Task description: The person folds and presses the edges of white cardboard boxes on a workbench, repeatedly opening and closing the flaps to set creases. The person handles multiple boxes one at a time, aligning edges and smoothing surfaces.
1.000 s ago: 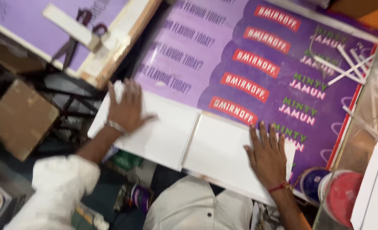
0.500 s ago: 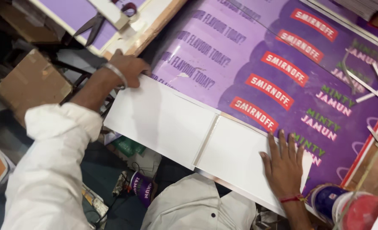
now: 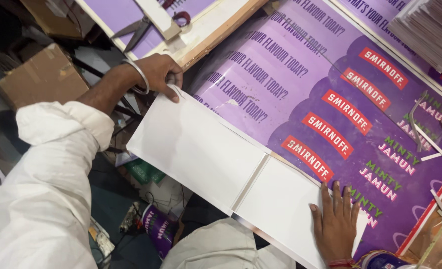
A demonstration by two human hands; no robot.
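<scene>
Fingers of my left hand (image 3: 159, 73) were curled over the far corner of the white folded board (image 3: 216, 159), pinching its edge. My right hand (image 3: 336, 224) lay flat, fingers spread, pressing the board's near panel. That board overhung the table's near edge, resting on the purple printed sheet (image 3: 300, 89). Scissors (image 3: 146, 25) lay well apart, beyond the wooden frame (image 3: 221, 32).

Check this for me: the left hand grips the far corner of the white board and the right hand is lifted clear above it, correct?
Not quite. The head view shows the right hand pressed flat on the white board, fingers spread, not lifted above it. The left hand does grip the board's far corner.
</scene>
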